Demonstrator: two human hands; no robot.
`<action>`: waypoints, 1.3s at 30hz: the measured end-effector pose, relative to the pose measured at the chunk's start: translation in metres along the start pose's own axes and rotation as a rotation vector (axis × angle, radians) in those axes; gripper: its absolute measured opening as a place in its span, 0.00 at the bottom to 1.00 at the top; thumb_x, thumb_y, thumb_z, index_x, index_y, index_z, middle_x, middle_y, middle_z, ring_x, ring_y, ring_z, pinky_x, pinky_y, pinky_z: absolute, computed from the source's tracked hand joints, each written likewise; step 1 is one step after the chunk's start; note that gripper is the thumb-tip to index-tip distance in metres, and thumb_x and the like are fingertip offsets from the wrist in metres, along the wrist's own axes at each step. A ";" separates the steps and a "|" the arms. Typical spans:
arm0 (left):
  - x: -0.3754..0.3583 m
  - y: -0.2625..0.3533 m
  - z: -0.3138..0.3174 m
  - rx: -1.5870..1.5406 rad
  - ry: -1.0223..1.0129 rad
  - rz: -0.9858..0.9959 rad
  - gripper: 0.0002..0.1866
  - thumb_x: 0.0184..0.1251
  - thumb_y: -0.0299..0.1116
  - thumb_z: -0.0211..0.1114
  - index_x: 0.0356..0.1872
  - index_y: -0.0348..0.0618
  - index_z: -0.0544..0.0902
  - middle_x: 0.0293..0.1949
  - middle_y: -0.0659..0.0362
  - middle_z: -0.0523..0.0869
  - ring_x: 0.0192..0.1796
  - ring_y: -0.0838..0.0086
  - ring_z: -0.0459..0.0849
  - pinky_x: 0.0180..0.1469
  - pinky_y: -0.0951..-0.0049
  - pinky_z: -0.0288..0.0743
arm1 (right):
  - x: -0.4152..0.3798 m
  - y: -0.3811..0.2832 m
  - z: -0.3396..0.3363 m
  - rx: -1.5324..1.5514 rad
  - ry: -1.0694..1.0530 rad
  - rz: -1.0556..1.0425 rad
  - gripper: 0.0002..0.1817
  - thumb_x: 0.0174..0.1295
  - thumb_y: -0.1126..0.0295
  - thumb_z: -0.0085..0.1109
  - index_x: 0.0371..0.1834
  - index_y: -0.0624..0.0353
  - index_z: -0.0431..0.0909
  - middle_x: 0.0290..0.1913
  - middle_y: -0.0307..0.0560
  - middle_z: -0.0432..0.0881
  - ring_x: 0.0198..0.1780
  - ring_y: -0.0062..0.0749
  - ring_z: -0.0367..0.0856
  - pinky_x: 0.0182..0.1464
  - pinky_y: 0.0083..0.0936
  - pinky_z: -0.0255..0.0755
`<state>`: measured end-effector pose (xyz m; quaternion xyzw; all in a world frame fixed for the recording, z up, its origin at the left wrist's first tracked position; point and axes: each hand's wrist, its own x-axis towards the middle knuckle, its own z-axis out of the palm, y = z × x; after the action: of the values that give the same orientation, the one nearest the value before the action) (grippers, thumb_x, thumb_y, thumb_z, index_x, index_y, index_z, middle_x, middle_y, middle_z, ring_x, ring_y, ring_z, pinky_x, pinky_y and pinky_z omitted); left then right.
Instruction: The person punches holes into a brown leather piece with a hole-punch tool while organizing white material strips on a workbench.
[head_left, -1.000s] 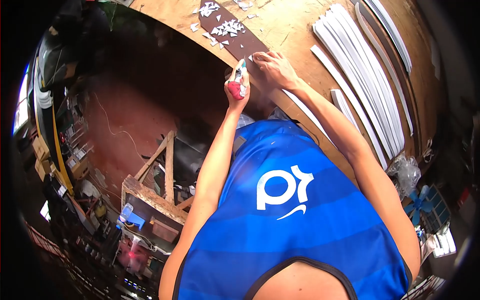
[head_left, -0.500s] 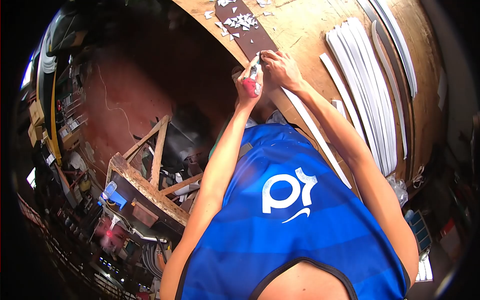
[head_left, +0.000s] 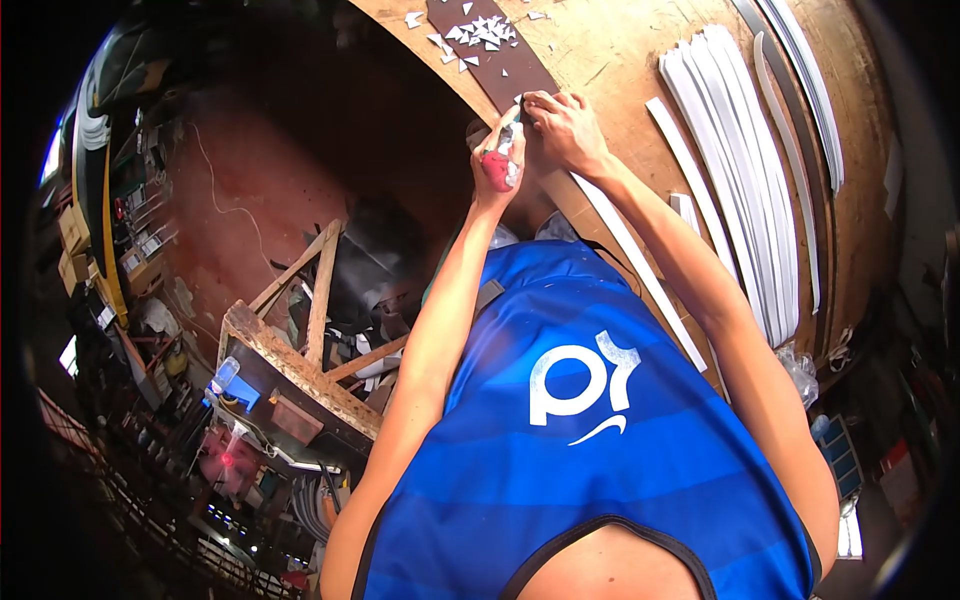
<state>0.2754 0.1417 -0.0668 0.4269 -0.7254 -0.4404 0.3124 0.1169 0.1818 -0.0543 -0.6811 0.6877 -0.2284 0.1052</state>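
Note:
My left hand (head_left: 500, 158) is closed round a tool with a red and white handle (head_left: 498, 172); the tool's working end is too small to make out. Just to its right, my right hand (head_left: 566, 128) has its fingers pinched together, almost touching the tool's tip. A long white strip (head_left: 640, 268) emerges from beneath my right hand and wrist and runs down along the table edge by my body. My fingers hide its far end. Beyond both hands, small white triangular offcuts (head_left: 484, 32) lie scattered on a dark brown board (head_left: 510, 72).
On the wooden table (head_left: 610, 60) to the right lies a bundle of long white strips (head_left: 735, 190). More grey and white strips (head_left: 808, 80) curve along the far right. A wooden frame (head_left: 322, 290) with scraps stands at the lower left, near a blue object (head_left: 235, 390).
Both hands stay close together at nearly the same spot, the right one slightly higher. The view has shifted a little. My left hand still grips the tool.

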 end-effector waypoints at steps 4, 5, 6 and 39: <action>-0.001 0.007 -0.002 -0.090 -0.044 -0.105 0.16 0.76 0.30 0.58 0.58 0.31 0.81 0.48 0.43 0.89 0.51 0.58 0.90 0.52 0.66 0.82 | 0.000 -0.001 0.001 0.030 -0.010 0.024 0.18 0.56 0.71 0.60 0.50 0.57 0.85 0.58 0.36 0.81 0.53 0.34 0.80 0.62 0.43 0.69; 0.000 0.008 -0.002 -0.101 -0.045 -0.099 0.16 0.76 0.30 0.59 0.58 0.31 0.81 0.48 0.44 0.89 0.50 0.58 0.90 0.52 0.66 0.82 | 0.000 -0.002 0.000 0.020 -0.049 0.045 0.18 0.58 0.70 0.60 0.52 0.56 0.85 0.60 0.35 0.81 0.55 0.33 0.79 0.63 0.41 0.67; 0.001 0.006 -0.001 -0.112 -0.046 -0.093 0.16 0.76 0.29 0.59 0.58 0.31 0.81 0.47 0.44 0.89 0.49 0.59 0.90 0.51 0.66 0.83 | 0.000 -0.002 -0.001 0.009 -0.088 0.066 0.17 0.61 0.69 0.60 0.54 0.54 0.84 0.62 0.34 0.80 0.57 0.33 0.78 0.65 0.39 0.66; 0.003 0.002 0.011 -0.035 0.056 -0.017 0.16 0.77 0.32 0.61 0.59 0.36 0.82 0.27 0.58 0.83 0.30 0.81 0.81 0.34 0.76 0.77 | -0.002 -0.003 0.005 0.036 -0.025 0.031 0.13 0.57 0.71 0.60 0.45 0.54 0.84 0.57 0.33 0.81 0.53 0.35 0.79 0.57 0.44 0.70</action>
<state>0.2641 0.1436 -0.0692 0.4395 -0.7050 -0.4437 0.3362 0.1218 0.1833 -0.0576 -0.6711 0.6926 -0.2307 0.1294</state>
